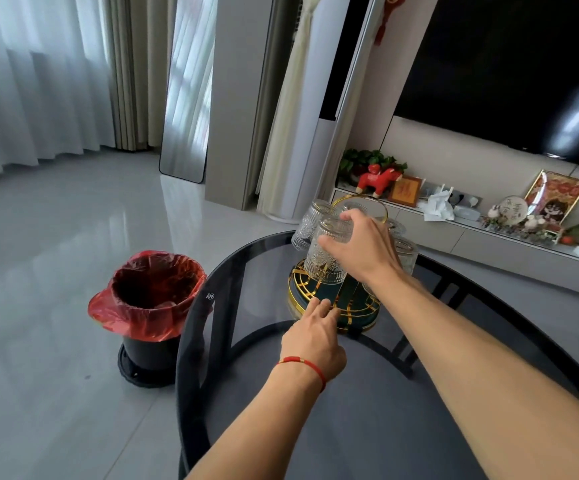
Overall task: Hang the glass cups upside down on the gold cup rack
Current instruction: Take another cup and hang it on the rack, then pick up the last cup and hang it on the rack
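Observation:
The gold cup rack (302, 299) with a dark green round base stands on the round dark glass table (239, 306). Its gold ring handle (341, 199) rises at the top. Several embossed glass cups hang upside down on it: one at the back left (307, 220) and one at the right (408, 258), partly hidden by my arm. My right hand (361, 247) grips an upside-down glass cup (326, 254) at the rack's front. My left hand (314, 337), with a red string bracelet, rests its fingertips on the rack's base rim.
A black bin with a red bag (149, 299) stands on the floor left of the table. Behind the table runs a low TV shelf (454, 233) with ornaments, under a large dark screen (506, 71). A mirror (187, 88) leans near the curtains.

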Demonstrator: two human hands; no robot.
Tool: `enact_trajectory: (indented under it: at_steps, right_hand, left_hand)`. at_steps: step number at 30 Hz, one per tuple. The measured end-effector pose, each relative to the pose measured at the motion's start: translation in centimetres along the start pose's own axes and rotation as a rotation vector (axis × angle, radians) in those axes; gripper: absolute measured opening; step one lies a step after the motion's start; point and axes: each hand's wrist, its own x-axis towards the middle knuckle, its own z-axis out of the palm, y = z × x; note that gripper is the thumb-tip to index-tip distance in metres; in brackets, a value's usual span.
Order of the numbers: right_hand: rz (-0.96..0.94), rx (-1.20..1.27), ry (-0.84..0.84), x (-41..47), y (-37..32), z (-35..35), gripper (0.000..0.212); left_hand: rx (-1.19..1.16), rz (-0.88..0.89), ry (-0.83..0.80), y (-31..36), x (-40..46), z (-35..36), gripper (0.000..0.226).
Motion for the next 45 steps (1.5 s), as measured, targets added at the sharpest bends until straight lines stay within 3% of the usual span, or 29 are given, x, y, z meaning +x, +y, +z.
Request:
enact_trajectory:
  at_steps: [8, 11, 14, 18, 22, 28, 33, 37, 42, 45]
  right_hand:
    - [-0.001, -0.131, -0.031, -0.5, 0.2, 0.9, 0.062]
    - [-0.042, -0.163, -0.073, -0.9, 0.1, 0.3, 0.062]
    - [-0.162, -0.149, 0.059, -2.9, 0.7, -1.0, 0.054]
    - [-0.223, -0.081, 0.228, -8.1, 3.5, -3.4, 0.034]
    - [-0.058, -0.070, 0.211, -15.4, 8.1, -7.0, 0.029]
    - [0.242, -0.332, 0.125, -25.2, 15.0, -13.8, 0.019]
    - [0.612, -0.543, -0.102, -27.7, 18.2, -17.2, 0.063]
    - [0.832, -0.375, -0.138, -28.9, 20.3, -17.9, 0.085]
    - [0.715, -0.261, -0.071, -28.6, 19.7, -17.7, 0.073]
    - [0.597, -0.037, 0.010, -27.8, 17.7, -16.1, 0.064]
  left_hand:
    - [0.035, 0.038, 0.015, -0.6, 0.2, 0.3, 0.062]
    - [0.041, 0.013, 0.054, -0.1, -0.1, 0.3, 0.049]
    - [0.006, -0.042, 0.201, 1.3, -0.3, -0.1, 0.040]
    - [-0.048, 0.018, 0.304, 3.6, -0.9, -0.4, 0.035]
    - [-0.181, 0.111, 0.165, 6.4, -1.7, 0.6, 0.034]
    - [-0.348, 0.217, -0.117, 9.3, -3.7, 3.1, 0.032]
    - [-0.489, 0.147, -0.295, 12.0, -4.7, 4.1, 0.027]
    - [-0.622, 0.080, -0.363, 13.7, -5.4, 4.6, 0.026]
    - [-0.780, -0.003, -0.437, 15.2, -6.4, 5.2, 0.024]
    - [-0.865, -0.064, -0.498, 15.7, -7.0, 5.4, 0.023]
